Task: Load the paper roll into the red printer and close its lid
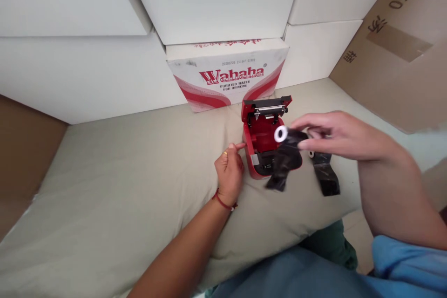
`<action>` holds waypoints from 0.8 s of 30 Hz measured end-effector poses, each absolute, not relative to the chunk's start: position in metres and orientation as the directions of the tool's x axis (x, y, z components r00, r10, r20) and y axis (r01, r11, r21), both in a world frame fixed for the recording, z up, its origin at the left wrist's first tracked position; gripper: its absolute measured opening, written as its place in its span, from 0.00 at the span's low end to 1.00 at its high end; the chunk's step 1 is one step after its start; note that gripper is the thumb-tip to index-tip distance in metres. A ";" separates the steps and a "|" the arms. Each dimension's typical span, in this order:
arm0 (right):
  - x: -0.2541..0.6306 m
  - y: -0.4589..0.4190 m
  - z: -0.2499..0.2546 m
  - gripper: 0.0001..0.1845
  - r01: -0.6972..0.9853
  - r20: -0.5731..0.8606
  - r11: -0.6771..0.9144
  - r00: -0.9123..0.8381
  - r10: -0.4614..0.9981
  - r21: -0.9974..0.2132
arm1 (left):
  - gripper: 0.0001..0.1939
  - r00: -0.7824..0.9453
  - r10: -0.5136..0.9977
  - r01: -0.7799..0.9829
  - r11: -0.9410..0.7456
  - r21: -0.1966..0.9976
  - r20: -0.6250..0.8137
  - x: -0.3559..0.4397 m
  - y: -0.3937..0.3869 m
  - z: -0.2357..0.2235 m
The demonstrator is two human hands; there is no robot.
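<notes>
Presently in hand: a glossy black film roll with a white ring-shaped core (292,141), held at an open red box-shaped device (259,136)

Right hand (340,135): pinched the roll at its right end between thumb and fingers. The white end faced left; a loose black film tail (279,172) hung across the device's front. Whether roll or tail touched the device could not be told.

Left hand (228,167): mostly curled, grasping nothing visible, one finger extended to the device's left wall. Red cord bracelet (223,201) at the wrist.

Device: upright on a rumpled beige cloth (139,186), its red-and-black hinged lid (267,106) raised at the back.

Also on the cloth: a second black film roll with a pale core end (326,177), lying right of the device, its tail towards the person.

Behind: a white cardboard carton with red printing (230,77), below plain white boxes (223,0).

Handling note, by judgement: a light grip near the core seemed best, sparing the film and checking any unwinding. The roll wanted holding level, the tail clear of rim and lid, and the left finger firm against the wall, since soft cloth might have let the device shift.
</notes>
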State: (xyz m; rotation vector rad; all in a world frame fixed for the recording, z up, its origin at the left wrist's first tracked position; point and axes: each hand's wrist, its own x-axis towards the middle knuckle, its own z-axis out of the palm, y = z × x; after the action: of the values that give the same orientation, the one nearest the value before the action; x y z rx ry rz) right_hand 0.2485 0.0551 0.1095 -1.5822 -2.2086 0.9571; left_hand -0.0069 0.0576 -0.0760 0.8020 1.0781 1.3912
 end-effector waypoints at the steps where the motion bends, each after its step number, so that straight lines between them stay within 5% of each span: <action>1: 0.265 0.047 0.114 0.28 0.689 -0.133 0.138 -0.325 0.936 -0.712 | 0.37 -0.123 0.985 -0.379 0.064 0.923 -0.119 -0.007 0.058 -0.076; 4: 0.307 0.033 0.113 0.29 0.580 -0.125 0.013 -0.197 0.972 -0.815 | 0.40 -0.123 0.984 -0.433 0.062 0.899 -0.127 -0.007 0.058 -0.077; 10: 0.306 0.039 0.054 0.33 0.711 -0.427 -0.088 -0.315 0.848 -0.698 | 0.35 -0.075 0.992 -0.425 0.061 0.903 -0.102 -0.009 0.058 -0.077; 20: 0.312 0.023 0.023 0.29 0.831 -0.154 -0.020 -0.079 0.985 -0.555 | 0.07 -0.192 0.980 -0.367 -0.030 0.930 -0.044 -0.007 0.064 -0.077; 24: 0.337 0.019 0.023 0.27 0.898 -0.271 -0.110 -0.011 0.962 -0.425 | 0.05 -0.117 0.993 -0.297 -0.054 0.953 0.020 -0.011 0.062 -0.079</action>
State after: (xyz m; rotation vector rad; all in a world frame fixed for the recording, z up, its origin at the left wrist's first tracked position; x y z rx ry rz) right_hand 0.3374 0.0186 0.0234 -2.1164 -2.0063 0.7660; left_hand -0.0107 0.0615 -0.0790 0.9512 1.0411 1.4479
